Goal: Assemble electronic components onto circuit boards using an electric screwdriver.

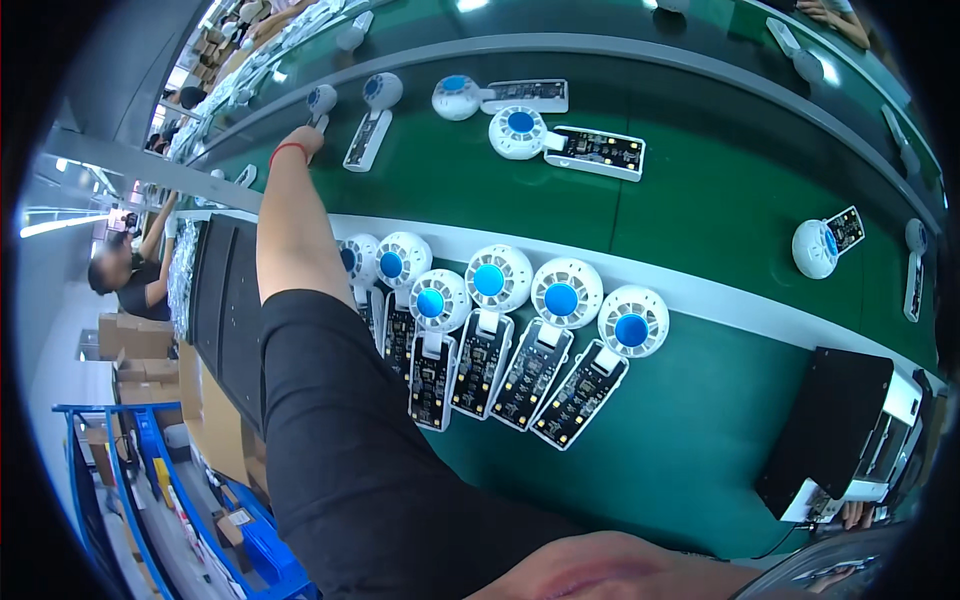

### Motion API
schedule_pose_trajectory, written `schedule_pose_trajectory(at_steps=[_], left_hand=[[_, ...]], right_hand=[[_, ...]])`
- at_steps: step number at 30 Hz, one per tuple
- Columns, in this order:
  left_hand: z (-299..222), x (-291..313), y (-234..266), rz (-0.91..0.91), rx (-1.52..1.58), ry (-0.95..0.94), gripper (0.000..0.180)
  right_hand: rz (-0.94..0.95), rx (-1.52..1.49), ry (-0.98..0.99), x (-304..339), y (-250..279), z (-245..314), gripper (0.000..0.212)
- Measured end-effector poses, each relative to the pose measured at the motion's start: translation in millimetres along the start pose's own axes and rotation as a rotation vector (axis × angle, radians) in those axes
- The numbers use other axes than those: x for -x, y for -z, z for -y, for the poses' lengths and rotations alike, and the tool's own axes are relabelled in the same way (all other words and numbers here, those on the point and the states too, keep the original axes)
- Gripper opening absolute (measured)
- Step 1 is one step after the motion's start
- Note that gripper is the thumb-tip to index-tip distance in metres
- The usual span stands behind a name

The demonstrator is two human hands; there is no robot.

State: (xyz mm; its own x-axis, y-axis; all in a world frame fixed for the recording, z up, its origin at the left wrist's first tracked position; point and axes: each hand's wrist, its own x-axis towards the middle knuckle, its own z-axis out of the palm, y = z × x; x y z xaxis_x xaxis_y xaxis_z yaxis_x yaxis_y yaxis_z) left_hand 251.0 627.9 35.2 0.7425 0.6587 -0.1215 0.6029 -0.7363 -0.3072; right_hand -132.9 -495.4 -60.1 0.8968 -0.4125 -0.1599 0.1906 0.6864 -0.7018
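White fan heads (511,270), blue hubs (560,300); black circuit boards (483,365); green conveyor belt (700,195).

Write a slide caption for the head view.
Left hand at a white device on a green belt; six similar devices lie nearer.

The left hand (309,139), a red cord (289,149) at its wrist, is at a round-headed white device (321,98) on the green conveyor (690,190); its grip is unclear. Six blue-centred circuit-board devices (499,280) lie fanned on the worktable (680,460).

Cardboard boxes (140,337) are stacked at left, beyond a blue-framed cart (148,437); a black-covered device (832,430) is placed at right.
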Motion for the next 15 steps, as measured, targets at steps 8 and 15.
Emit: schedule_pose_trajectory(at_steps=[8,15], left_hand=[[16.4,-1.9,-29.2,0.020,0.113,-0.098,0.056],[-20.3,28.1,-40.7,0.064,0.786,-0.299,0.086]], right_hand=[[-0.035,-0.110,-0.104,1.1,-97.3,-13.6,0.011],[0.086,-0.074,-0.067,4.8,-103.7,-1.7,0.017]])
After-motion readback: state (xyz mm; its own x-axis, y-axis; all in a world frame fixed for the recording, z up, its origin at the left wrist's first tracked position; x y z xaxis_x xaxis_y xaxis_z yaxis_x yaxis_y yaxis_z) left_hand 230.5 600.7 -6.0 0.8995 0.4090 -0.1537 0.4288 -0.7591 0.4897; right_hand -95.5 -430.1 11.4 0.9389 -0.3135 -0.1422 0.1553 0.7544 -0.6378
